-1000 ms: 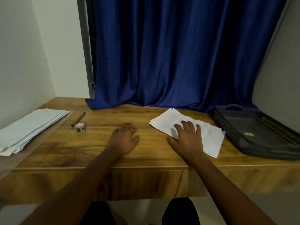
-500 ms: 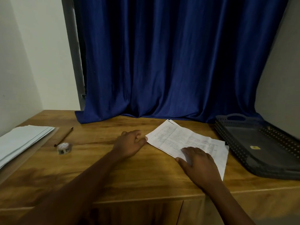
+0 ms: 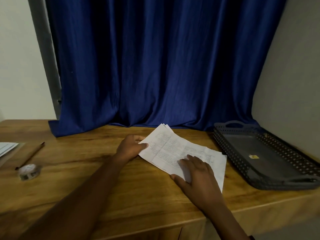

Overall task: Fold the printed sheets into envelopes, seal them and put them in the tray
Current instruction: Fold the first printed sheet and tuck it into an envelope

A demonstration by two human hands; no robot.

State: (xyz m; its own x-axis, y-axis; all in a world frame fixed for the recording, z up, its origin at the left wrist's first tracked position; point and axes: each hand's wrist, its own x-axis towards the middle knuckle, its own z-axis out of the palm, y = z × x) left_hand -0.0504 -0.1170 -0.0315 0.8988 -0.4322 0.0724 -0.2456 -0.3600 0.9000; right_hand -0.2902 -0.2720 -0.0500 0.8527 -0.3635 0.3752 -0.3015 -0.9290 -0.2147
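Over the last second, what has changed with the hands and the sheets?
The left hand slid right across the desk and now pinches the left edge of the printed sheets. The right hand drew back toward the near corner, still pressing flat. The tray, tape roll and pencil lie untouched.

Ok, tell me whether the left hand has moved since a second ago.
Yes. The left hand has gone right across the desk, away from the tape roll, and now pinches the left edge of the printed sheets.

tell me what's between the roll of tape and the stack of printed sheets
Head view: only bare wooden desk and the left hand, gripping the printed sheets, right of the tape roll.
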